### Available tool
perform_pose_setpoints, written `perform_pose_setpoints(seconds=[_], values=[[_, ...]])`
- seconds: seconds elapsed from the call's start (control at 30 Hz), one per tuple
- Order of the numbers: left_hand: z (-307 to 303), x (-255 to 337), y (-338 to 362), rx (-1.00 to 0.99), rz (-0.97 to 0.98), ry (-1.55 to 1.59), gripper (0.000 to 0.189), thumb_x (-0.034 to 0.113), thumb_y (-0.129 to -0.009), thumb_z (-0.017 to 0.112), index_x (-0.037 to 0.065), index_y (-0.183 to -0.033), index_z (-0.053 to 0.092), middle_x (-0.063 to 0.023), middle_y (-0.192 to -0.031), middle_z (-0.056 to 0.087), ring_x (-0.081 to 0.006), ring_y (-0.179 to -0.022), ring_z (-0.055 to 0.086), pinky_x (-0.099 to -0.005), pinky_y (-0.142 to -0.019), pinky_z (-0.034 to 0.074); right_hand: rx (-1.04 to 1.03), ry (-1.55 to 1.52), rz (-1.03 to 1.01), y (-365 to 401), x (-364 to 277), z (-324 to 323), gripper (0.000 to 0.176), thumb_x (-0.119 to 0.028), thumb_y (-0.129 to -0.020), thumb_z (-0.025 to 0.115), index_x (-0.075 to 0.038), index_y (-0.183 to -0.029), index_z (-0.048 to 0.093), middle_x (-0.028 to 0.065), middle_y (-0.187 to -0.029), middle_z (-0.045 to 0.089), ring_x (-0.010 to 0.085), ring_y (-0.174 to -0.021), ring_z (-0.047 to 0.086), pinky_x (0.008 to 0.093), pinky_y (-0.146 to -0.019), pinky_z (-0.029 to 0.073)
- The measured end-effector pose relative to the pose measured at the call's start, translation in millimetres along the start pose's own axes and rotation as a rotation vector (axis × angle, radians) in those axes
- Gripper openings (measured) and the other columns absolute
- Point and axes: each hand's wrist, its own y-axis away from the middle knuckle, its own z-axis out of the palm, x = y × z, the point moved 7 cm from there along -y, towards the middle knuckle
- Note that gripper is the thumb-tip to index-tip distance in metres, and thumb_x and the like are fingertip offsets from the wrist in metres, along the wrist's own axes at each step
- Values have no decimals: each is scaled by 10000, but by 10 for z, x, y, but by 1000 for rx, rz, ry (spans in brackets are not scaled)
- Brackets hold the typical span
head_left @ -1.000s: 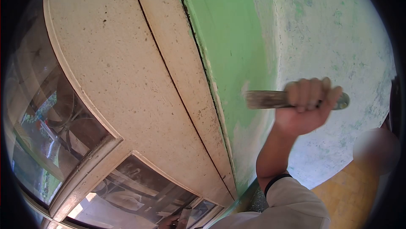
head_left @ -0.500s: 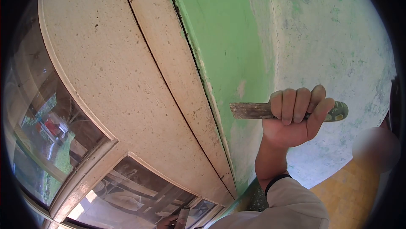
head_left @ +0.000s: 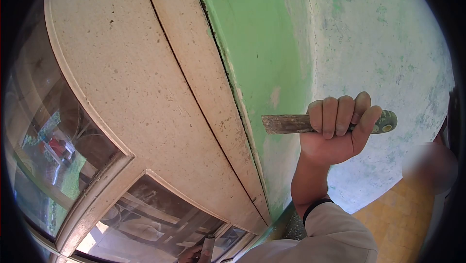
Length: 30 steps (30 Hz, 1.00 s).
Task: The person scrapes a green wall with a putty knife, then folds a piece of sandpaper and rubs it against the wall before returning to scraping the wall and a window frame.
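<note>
My right hand (head_left: 328, 142) is wrapped round a putty knife (head_left: 287, 123). Its straight brownish, crusted blade points left, and the end of its mottled green handle sticks out past my thumb. The knife is raised in front of the patchy wall (head_left: 369, 44); contact with the wall cannot be told. Low at the bottom edge, over the door's lower glass, my left hand (head_left: 192, 253) shows only in part, dark and small. Its fingers close round a grey flat-bladed tool (head_left: 207, 248) whose kind I cannot make out.
A cream door (head_left: 131, 69) with glass panes (head_left: 155, 214) fills the left side. Beside it runs a green-painted strip of wall (head_left: 252, 35), with a dark gap along the frame. Another person (head_left: 429, 168), blurred, is at the right edge above a yellow tiled floor (head_left: 393, 219).
My right hand and the putty knife sit slightly higher and further left in view. The scene has shifted a little too; both grips stay the same.
</note>
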Motion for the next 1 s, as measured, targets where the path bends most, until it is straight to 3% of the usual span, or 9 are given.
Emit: perform_pose_setpoints(seconds=[0.37,0.47,1.0], values=[[45,147,35,-25,13,69,260,191,-858,623,8,-1042,648,46,-578,495,-39,-475,399,-200,-429,307,10,16,12,-42,62,55,300,-311,-996,331,-130,-757,344,0,-536,330,107,-443,302,251,-429,256],[46,88,38,11,-65,89,233,193,-862,627,21,-1017,659,48,-575,487,-39,-471,389,-208,-423,293,0,17,21,-42,67,59,301,-314,-996,330,-132,-757,340,-1,-538,331,107,-445,305,252,-430,258],[67,129,-17,59,14,14,185,189,-866,628,43,-964,688,83,-568,420,-30,-496,333,-213,-447,250,16,0,3,-95,31,-37,298,-343,-989,340,-139,-773,324,-11,-542,335,99,-445,296,258,-425,242]])
